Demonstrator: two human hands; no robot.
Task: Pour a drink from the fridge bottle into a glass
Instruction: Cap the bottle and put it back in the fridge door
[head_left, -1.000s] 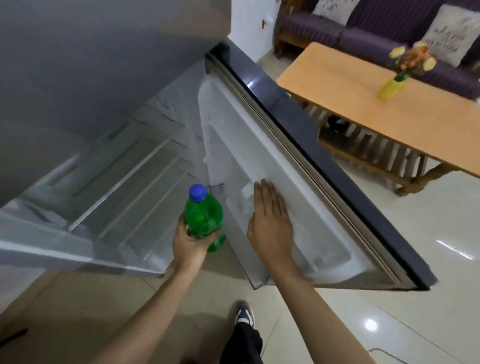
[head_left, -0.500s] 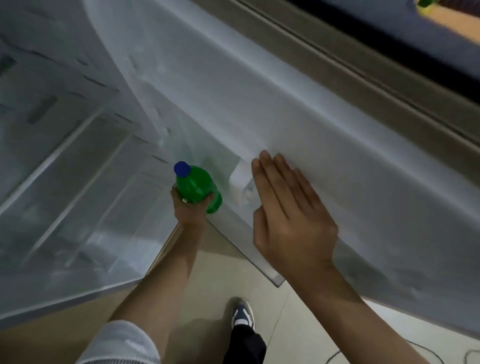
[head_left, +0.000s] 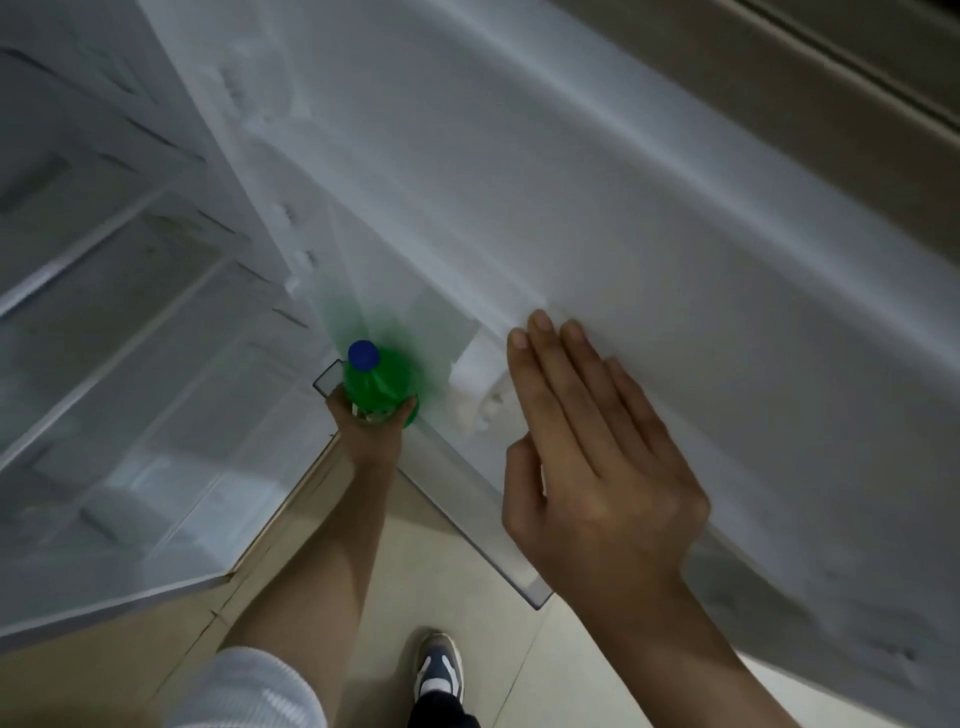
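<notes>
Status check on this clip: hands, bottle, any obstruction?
Left hand gripping green bottle, blue cap on, at the door shelf. Right hand flat and open on fridge door. No glass in view. Nothing blocking the bottle.

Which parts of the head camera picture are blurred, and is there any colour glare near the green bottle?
Head view: the fridge door liner and the shelves at left are soft and smeared, with little detail; the green bottle casts a hazy green tint on the white plastic above it; the right hand is fairly sharp; the left hand is dimmer; straight door edges bend from the wide-angle lens.
</notes>
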